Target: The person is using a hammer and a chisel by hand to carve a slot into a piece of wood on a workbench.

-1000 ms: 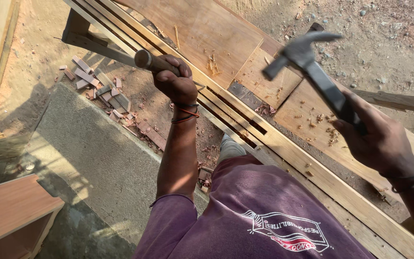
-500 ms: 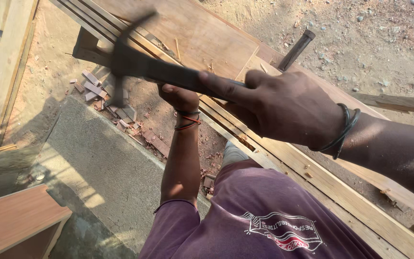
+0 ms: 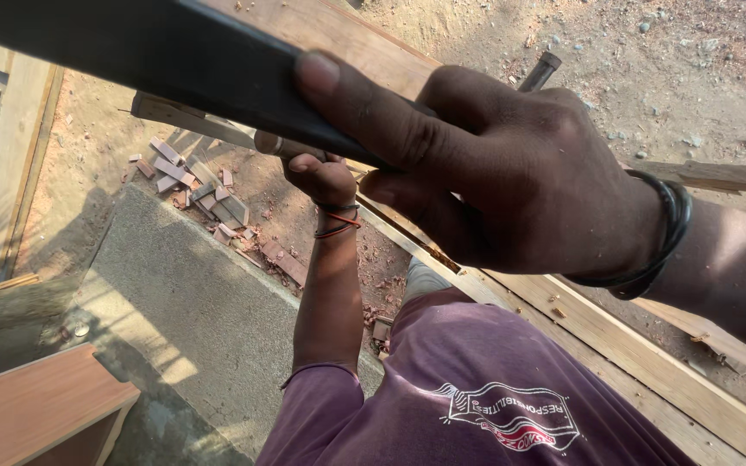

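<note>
My right hand (image 3: pixel 511 173) fills the upper middle of the view, close to the camera, shut on the black handle of a hammer (image 3: pixel 174 60) that runs off to the upper left; the hammer head is out of view. Below it my left hand (image 3: pixel 321 177), with thin bands on the wrist, grips the rounded wooden handle of a tool (image 3: pixel 271 143) held against the long wooden frame (image 3: pixel 632 345). The tool's tip is hidden behind my hands. A dark bracelet circles my right wrist.
Several small wood offcuts (image 3: pixel 209 194) lie on sandy ground beside a grey concrete slab (image 3: pixel 192 319). A brown board (image 3: pixel 28 406) sits at the bottom left. A dark metal bar (image 3: pixel 539 71) pokes out beyond the frame. Gravelly soil lies at the top right.
My right hand swung the hammer from the raised right side over to the left hand, and it is now much nearer the camera. The left hand stayed on the tool.
</note>
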